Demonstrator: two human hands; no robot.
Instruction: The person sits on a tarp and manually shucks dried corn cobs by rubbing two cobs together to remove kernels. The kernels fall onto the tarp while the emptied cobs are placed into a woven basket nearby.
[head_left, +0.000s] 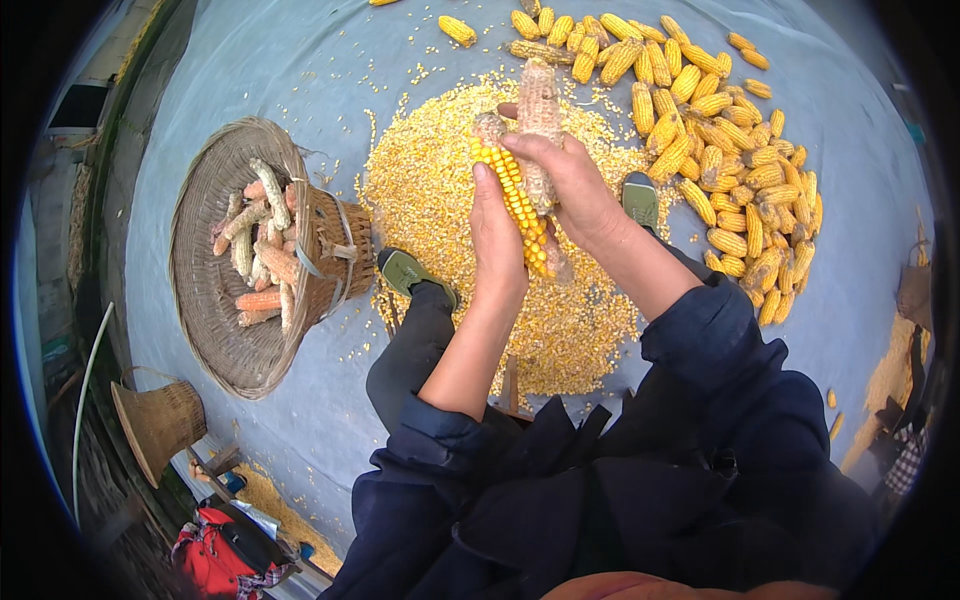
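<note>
My left hand (498, 232) is closed around a partly shelled ear of corn (517, 196). Yellow kernels still cover the side of the ear that shows, while its upper tip and lower end look bare. In my right hand (574, 176) is a bare corncob (538, 105), upright and close beside the ear. My right thumb reaches across toward the ear's upper end. Beneath both hands spreads a wide heap of loose corn kernels (427, 172). The fingers behind the ear and the cob are mostly hidden.
A wicker basket (214, 322) at left holds several bare cobs (276, 262). Unshelled ears (750, 176) are piled at right on a blue-grey sheet (330, 60). My green shoes (405, 271) flank the kernels. A smaller basket (169, 420) and a person in red (206, 551) are at lower left.
</note>
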